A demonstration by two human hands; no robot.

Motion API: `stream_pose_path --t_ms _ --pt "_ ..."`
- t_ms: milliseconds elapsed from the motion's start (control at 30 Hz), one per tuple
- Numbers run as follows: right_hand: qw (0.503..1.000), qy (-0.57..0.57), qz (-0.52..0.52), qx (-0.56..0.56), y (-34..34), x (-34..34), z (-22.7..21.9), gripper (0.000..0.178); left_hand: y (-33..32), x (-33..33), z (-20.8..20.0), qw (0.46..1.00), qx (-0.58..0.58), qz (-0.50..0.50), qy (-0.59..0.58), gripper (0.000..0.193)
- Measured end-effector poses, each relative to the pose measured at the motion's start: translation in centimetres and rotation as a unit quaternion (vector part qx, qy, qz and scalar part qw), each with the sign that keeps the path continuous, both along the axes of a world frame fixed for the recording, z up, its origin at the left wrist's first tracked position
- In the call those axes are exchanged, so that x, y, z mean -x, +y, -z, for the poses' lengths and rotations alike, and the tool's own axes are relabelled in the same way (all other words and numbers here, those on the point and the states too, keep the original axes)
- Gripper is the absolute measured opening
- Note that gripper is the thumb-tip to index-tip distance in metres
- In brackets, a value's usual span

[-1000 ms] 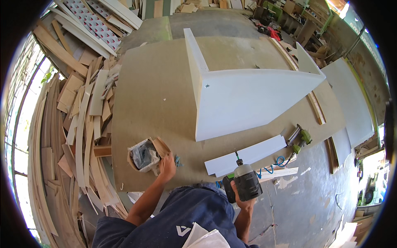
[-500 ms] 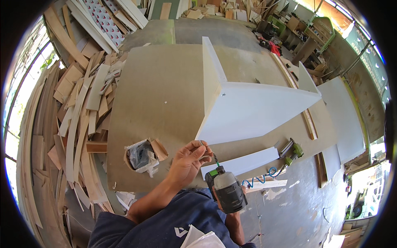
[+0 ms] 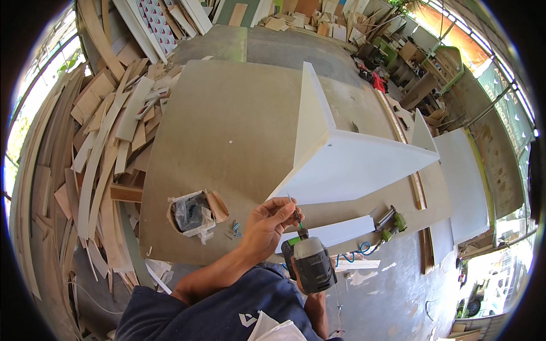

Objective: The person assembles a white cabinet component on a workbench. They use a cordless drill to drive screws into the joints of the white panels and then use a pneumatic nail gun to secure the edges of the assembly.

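My right hand (image 3: 297, 277) grips a cordless drill (image 3: 311, 264), which hides most of its fingers. From the drill's chuck a bit points away from me, toward my left hand (image 3: 267, 224). With thumb and fingertips, the left hand pinches a thin screw (image 3: 290, 200) in line with the bit's tip. Just beyond stands a white panel assembly (image 3: 358, 165), with upright boards at its ends, on the brown worktable (image 3: 199, 125). Several loose screws (image 3: 236, 229) lie left of my left wrist. Further left sits an open carton (image 3: 181, 223) lined with plastic.
A white strip (image 3: 347, 230) lies along the table's near edge, beside a green and metal air tool (image 3: 391, 223) with a coiled blue hose (image 3: 364, 248). Offcuts (image 3: 102, 153) are heaped at left. A long wooden strip (image 3: 392, 116) crosses the table's right side.
The view has shifted, and the loose screws now show beside my left wrist. My left hand stays at the drill's bit, with the screw's tip now showing past the fingers.
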State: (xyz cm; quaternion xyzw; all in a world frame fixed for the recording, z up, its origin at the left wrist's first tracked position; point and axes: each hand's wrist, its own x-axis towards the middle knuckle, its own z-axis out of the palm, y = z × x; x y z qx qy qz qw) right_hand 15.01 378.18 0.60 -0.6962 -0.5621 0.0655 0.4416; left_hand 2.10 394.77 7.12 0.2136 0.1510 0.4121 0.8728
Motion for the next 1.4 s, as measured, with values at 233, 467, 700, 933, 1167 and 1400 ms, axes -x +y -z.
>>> stream_pose_path --t_ms 233,467,700,933,1167,1400 --pt "1.0 0.007 0.007 0.001 0.0 0.5 0.3 0.015 0.1 0.0 -0.4 1.0 -0.003 0.001 0.008 0.018" --pt "1.0 0.01 0.015 -0.002 0.6 0.6 0.1 0.015 0.4 0.0 -0.7 0.999 -0.046 0.014 0.02 0.023" --pt "0.999 0.021 0.031 -0.014 1.7 0.7 0.6 0.014 1.1 -1.2 -1.2 0.996 -0.085 0.001 0.032 0.025" --pt "0.998 -0.033 0.022 -0.052 3.3 0.5 -1.5 0.012 6.1 -2.2 2.0 0.977 -0.085 -0.155 0.119 0.041" --pt "0.998 0.059 0.021 -0.028 3.9 0.4 -2.0 0.013 14.1 -6.2 -1.5 0.976 -0.128 -0.13 0.12 0.056" --pt "0.995 -0.012 0.007 -0.096 5.2 0.7 -3.4 0.017 14.0 -9.7 -3.9 0.987 -0.1 -0.062 0.111 0.074"
